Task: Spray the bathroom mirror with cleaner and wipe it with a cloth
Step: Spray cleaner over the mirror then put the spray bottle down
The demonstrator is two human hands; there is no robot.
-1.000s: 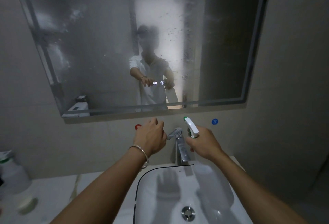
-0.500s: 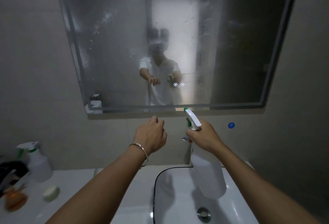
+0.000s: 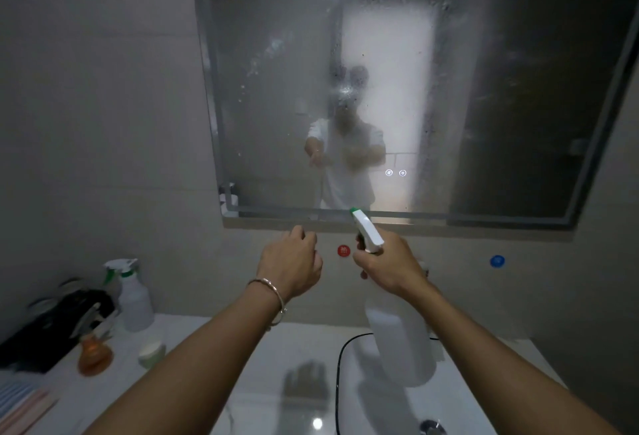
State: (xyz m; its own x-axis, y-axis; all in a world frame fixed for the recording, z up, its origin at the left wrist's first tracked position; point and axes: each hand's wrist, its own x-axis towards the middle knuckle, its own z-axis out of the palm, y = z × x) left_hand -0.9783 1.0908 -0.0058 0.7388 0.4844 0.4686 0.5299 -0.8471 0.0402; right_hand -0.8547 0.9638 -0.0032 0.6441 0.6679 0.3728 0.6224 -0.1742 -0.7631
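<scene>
The wall mirror (image 3: 276, 88) fills the upper middle of the head view, hazy and speckled with droplets, with a grey frame. My right hand (image 3: 387, 267) grips a white spray bottle (image 3: 401, 341) by its neck, its green-tipped nozzle pointing up at the mirror's lower edge. My left hand (image 3: 290, 265), with a bracelet on the wrist, hangs loosely curled just left of the bottle and holds nothing. No cloth shows in either hand.
A white basin (image 3: 349, 396) with a dark rim lies below my arms. On the counter at left stand a second spray bottle (image 3: 133, 296), an orange bottle (image 3: 93, 355), a small round jar (image 3: 152, 353) and a dark bag (image 3: 52, 327). Red (image 3: 343, 250) and blue (image 3: 497, 261) dots mark the wall.
The view has swung left, bringing the left counter items into sight and hiding the tap. My right hand has lifted the spray bottle slightly toward the mirror's lower edge.
</scene>
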